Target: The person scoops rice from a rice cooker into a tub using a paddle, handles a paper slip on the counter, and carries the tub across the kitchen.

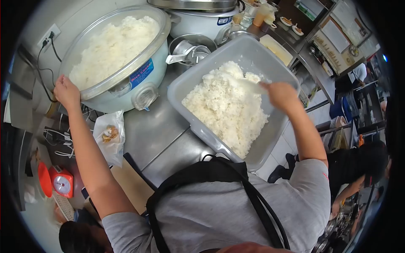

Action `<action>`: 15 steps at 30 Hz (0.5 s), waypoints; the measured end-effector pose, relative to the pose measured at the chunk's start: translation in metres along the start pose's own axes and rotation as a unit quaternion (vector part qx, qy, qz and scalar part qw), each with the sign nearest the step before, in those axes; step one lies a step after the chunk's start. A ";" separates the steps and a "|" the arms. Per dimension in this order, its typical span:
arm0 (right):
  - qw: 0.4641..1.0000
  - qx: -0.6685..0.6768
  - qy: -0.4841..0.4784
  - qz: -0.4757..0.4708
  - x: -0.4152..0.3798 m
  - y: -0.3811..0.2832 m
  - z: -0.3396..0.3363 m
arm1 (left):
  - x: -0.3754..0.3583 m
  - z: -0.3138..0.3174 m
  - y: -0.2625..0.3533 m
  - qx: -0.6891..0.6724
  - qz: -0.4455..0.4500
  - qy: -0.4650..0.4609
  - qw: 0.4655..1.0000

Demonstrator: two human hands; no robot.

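Note:
White rice [228, 105] is heaped in a grey plastic tub [202, 134] on the steel counter. Over the tub's right part, my right hand [280, 96] is closed round the handle of a pale paddle [249, 85], whose blade is blurred over the rice. At the upper left stands a large rice cooker [152, 80], open and full of rice [116, 44]. My left hand [66, 90] grips the cooker's rim at its left side, fingers curled over the edge.
A metal bowl [173, 45] with scoops sits between cooker and tub, a second cooker [194, 27] behind. A plastic bag [110, 137] and red scale [62, 184] are at left. One person in black [354, 166] stands right; another's head [80, 237] shows lower left.

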State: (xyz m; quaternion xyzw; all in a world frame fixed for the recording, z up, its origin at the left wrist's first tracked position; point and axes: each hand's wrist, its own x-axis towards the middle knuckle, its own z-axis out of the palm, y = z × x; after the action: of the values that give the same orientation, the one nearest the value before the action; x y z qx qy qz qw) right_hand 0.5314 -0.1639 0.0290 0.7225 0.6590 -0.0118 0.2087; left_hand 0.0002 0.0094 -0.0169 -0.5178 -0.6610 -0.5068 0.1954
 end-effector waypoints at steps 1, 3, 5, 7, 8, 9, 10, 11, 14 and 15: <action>0.999 0.019 0.006 -0.032 0.005 -0.008 0.022 | 0.001 0.000 0.000 0.008 0.004 -0.001 1.000; 0.997 0.034 0.001 -0.072 0.017 -0.034 0.061 | 0.000 0.000 0.000 0.023 0.007 -0.005 1.000; 0.994 0.019 0.020 -0.110 0.017 -0.064 0.071 | 0.000 0.001 -0.003 0.021 0.025 0.002 0.999; 0.983 -0.018 0.067 -0.169 0.009 -0.075 0.061 | 0.002 0.002 -0.005 0.013 0.020 -0.003 1.000; 0.986 -0.026 0.038 -0.160 0.004 -0.070 0.041 | 0.002 0.003 -0.006 0.007 0.006 -0.012 1.000; 0.988 -0.033 0.010 -0.151 -0.002 -0.065 0.012 | 0.004 0.003 -0.008 0.001 -0.008 -0.021 1.000; 0.989 -0.041 -0.018 -0.142 -0.004 -0.059 -0.010 | 0.004 0.003 -0.009 -0.001 -0.012 -0.020 1.000; 0.994 -0.022 0.005 -0.105 -0.003 -0.052 -0.022 | 0.003 0.003 -0.008 -0.003 -0.017 -0.018 1.000; 0.997 -0.012 0.020 -0.076 0.019 -0.055 -0.021 | 0.001 0.002 -0.005 0.001 -0.006 -0.007 1.000; 0.998 -0.002 0.009 -0.057 0.035 -0.065 0.003 | 0.000 0.002 -0.004 0.003 0.002 -0.003 1.000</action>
State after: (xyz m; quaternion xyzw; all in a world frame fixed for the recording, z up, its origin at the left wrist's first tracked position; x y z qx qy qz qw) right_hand 0.4744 -0.1287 -0.0023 0.6833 0.7012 -0.0156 0.2030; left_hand -0.0029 0.0115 -0.0203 -0.5196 -0.6620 -0.5034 0.1957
